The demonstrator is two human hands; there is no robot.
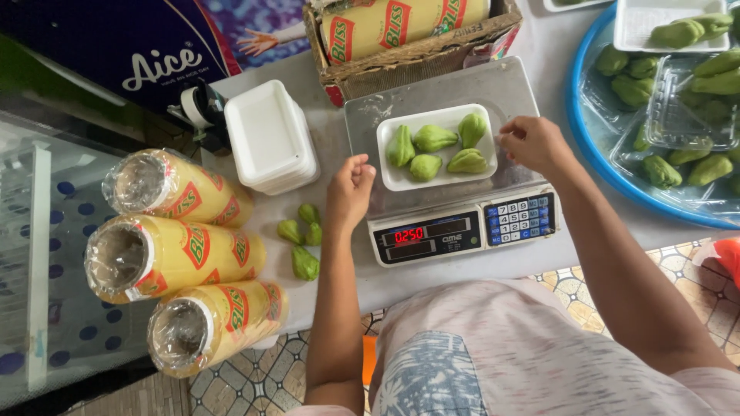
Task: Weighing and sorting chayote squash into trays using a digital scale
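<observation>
A white foam tray [391,179] with several small green pear-shaped fruits [433,139] rests on the steel pan of a digital scale [455,223]. My right hand [533,143] hovers at the tray's right edge, fingers curled, holding nothing that I can see. My left hand [349,191] is loosely closed just left of the scale's front, apart from the tray. Between that arm and the rolls lie several loose green fruits [302,239] on the table.
A stack of white foam trays [270,139] stands left of the scale. Three yellow rolls of cling film [177,258] lie at the left edge. A cardboard box [408,58] holds another roll behind the scale. A blue basin [597,166] at right holds more fruit and trays.
</observation>
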